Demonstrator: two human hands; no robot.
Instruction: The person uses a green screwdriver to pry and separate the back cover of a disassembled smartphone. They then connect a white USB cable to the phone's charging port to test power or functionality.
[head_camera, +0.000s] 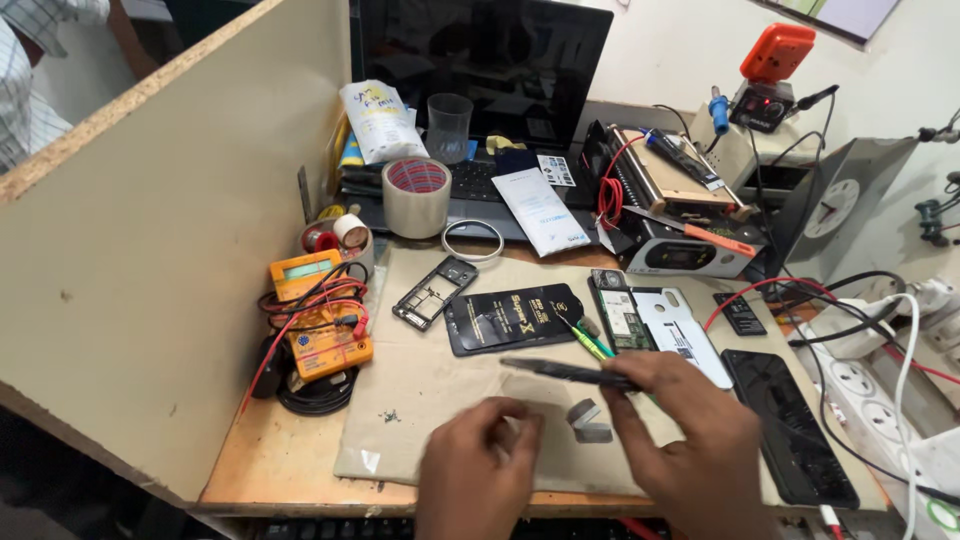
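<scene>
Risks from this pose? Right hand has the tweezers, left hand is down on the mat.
1. The tweezers in the right hand point toward the left hand; a slip could jab its fingers.
2. The small grey piece lies loose between the hands; a nudge could flick it away.
3. The black phone lies near the table edge, beside the right wrist.

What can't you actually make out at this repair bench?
Head view only:
- Left hand: motion-blurred; whatever its fingertips pinch is hidden.
- Right hand: holds dark tweezers; the tip is blurred.
- Small grey piece: too small to identify.
- Black phone: lower end partly covered by the right hand.
</scene>
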